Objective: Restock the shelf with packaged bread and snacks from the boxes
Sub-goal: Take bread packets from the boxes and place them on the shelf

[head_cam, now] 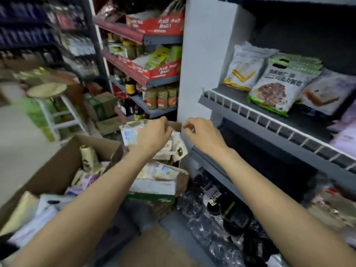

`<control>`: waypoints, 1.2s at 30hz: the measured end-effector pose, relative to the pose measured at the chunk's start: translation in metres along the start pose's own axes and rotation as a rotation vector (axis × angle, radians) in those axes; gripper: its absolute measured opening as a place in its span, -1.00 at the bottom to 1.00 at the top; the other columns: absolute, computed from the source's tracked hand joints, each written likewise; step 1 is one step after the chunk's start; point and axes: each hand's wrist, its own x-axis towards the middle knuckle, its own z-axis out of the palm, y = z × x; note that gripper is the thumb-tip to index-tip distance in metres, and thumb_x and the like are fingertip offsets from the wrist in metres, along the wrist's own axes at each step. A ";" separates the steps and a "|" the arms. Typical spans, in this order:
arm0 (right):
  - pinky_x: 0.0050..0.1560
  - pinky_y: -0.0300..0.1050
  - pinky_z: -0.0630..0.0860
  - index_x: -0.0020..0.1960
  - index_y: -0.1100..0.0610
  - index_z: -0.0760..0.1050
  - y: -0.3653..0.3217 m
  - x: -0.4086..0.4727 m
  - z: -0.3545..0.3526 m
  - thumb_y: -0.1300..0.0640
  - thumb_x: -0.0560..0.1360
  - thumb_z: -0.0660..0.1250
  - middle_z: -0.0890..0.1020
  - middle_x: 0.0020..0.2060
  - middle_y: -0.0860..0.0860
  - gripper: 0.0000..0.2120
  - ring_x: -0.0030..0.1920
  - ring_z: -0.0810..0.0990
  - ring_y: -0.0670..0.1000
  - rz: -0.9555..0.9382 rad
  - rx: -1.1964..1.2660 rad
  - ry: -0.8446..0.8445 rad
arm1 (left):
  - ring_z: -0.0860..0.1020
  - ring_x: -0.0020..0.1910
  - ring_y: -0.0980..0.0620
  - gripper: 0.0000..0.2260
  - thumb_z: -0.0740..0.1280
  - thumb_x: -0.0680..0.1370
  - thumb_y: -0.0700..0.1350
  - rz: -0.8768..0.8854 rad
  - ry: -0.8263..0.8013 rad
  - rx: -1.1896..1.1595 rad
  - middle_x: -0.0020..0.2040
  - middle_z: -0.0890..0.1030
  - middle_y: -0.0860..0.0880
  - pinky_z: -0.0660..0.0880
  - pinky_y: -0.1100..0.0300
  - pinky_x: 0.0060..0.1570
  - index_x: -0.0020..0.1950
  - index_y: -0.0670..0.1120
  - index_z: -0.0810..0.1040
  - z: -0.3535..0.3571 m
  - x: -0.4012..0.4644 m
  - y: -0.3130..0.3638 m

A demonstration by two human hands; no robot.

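My left hand (pixel 154 134) reaches into the far cardboard box (pixel 178 125), its fingers curled down over pale snack packets (pixel 131 130). The back of the hand hides whether it grips one. To its right, my right hand (pixel 202 132) hovers at the box's edge with fingers loosely curled and nothing in it. The grey shelf (pixel 269 122) on the right holds a white bread bag (pixel 244 68), a green-edged bag (pixel 277 87) and a pale bag (pixel 323 93). A large open box (pixel 57 166) at lower left holds several packets (pixel 88 158).
A white-and-green carton (pixel 154 187) sits between the boxes. Dark wrapped goods (pixel 221 209) lie on the low shelf at right. A white pillar (pixel 198 74) stands behind my hands. Shelves of jars (pixel 161 97) and a stool (pixel 57 105) are further back.
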 end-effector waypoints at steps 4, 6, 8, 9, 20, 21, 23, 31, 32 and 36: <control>0.01 0.00 0.52 0.14 0.11 0.57 -0.073 0.041 0.105 0.14 0.57 0.20 0.62 0.07 0.09 -0.77 0.09 0.55 0.12 0.001 0.074 -0.207 | 0.57 -0.01 -0.17 -0.80 0.19 0.55 -0.05 -0.192 -0.112 0.097 -0.02 0.62 -0.13 0.45 0.07 -0.16 0.03 -0.12 0.54 -0.016 -0.016 -0.139; 0.01 0.03 0.53 0.14 0.11 0.56 -0.107 0.057 0.159 0.14 0.56 0.21 0.62 0.07 0.09 -0.77 0.06 0.57 0.13 0.009 0.114 -0.288 | 0.57 0.04 -0.21 -0.77 0.20 0.55 -0.03 -0.267 -0.184 0.128 0.02 0.62 -0.19 0.48 0.02 -0.10 0.06 -0.14 0.54 -0.020 -0.027 -0.204; -0.03 -0.03 0.52 0.11 0.12 0.57 -0.136 0.071 0.211 0.18 0.54 0.21 0.62 0.04 0.11 -0.78 0.01 0.58 0.14 0.009 0.141 -0.361 | 0.55 0.06 -0.24 -0.76 0.19 0.56 -0.05 -0.359 -0.265 0.147 0.05 0.59 -0.22 0.48 0.01 -0.04 0.06 -0.17 0.52 -0.023 -0.038 -0.264; -0.03 -0.02 0.52 0.10 0.13 0.58 -0.149 0.077 0.237 0.20 0.53 0.21 0.63 0.03 0.13 -0.78 0.00 0.59 0.15 0.013 0.154 -0.400 | 0.55 0.07 -0.24 -0.76 0.18 0.57 -0.05 -0.416 -0.301 0.156 0.06 0.58 -0.22 0.47 0.02 -0.02 0.07 -0.18 0.51 -0.024 -0.044 -0.290; 0.15 -0.06 0.36 0.26 0.33 0.41 -0.212 0.132 0.460 0.25 0.52 0.22 0.51 0.20 0.29 -0.67 0.24 0.45 0.25 -0.009 0.054 -0.788 | 0.42 0.30 -0.14 -0.50 0.32 0.49 0.11 -0.641 -0.783 0.231 0.30 0.45 -0.11 0.39 0.02 0.19 0.35 -0.08 0.38 0.027 -0.085 -0.484; 0.20 -0.04 0.36 0.26 0.33 0.40 -0.211 0.139 0.477 0.25 0.52 0.21 0.49 0.22 0.28 -0.67 0.26 0.43 0.26 -0.012 0.041 -0.827 | 0.45 0.27 -0.12 -0.48 0.34 0.46 0.16 -0.651 -0.858 0.233 0.28 0.48 -0.09 0.39 0.05 0.17 0.34 -0.05 0.40 0.034 -0.085 -0.495; 0.28 -0.01 0.38 0.31 0.28 0.38 -0.207 0.153 0.508 0.20 0.50 0.25 0.45 0.26 0.24 -0.61 0.31 0.40 0.26 -0.024 0.012 -0.892 | 0.52 0.15 -0.09 -0.55 0.39 0.43 0.14 -0.675 -0.986 0.214 0.18 0.56 -0.06 0.44 0.09 0.06 0.25 -0.03 0.48 0.046 -0.084 -0.513; -0.48 -0.49 0.39 0.44 0.21 0.25 -0.212 0.138 0.562 0.27 0.48 0.38 0.51 0.12 0.06 -0.41 -0.35 0.46 -0.23 -0.011 0.196 -1.384 | 0.54 0.17 -0.17 -0.68 0.31 0.52 -0.08 -0.675 -0.874 0.223 0.20 0.56 -0.13 0.49 0.05 0.07 0.28 -0.05 0.52 0.068 -0.091 -0.536; -0.46 -0.50 0.38 0.38 0.23 0.34 -0.213 0.135 0.566 0.25 0.47 0.39 0.56 0.04 0.03 -0.50 -0.34 0.48 -0.24 -0.022 0.210 -1.368 | 0.55 0.15 -0.18 -0.70 0.32 0.52 -0.07 -0.703 -0.825 0.196 0.17 0.57 -0.14 0.48 0.06 0.01 0.24 -0.05 0.53 0.067 -0.091 -0.537; -0.04 -0.18 0.49 0.18 0.26 0.54 -0.214 0.139 0.568 0.22 0.37 0.50 0.65 0.08 0.14 -0.59 -0.01 0.59 -0.02 0.062 0.332 -1.244 | 0.59 0.05 -0.15 -0.79 0.41 0.48 -0.01 -0.811 -0.652 0.035 -0.03 0.62 -0.10 0.44 0.13 -0.11 0.04 -0.09 0.60 0.057 -0.088 -0.541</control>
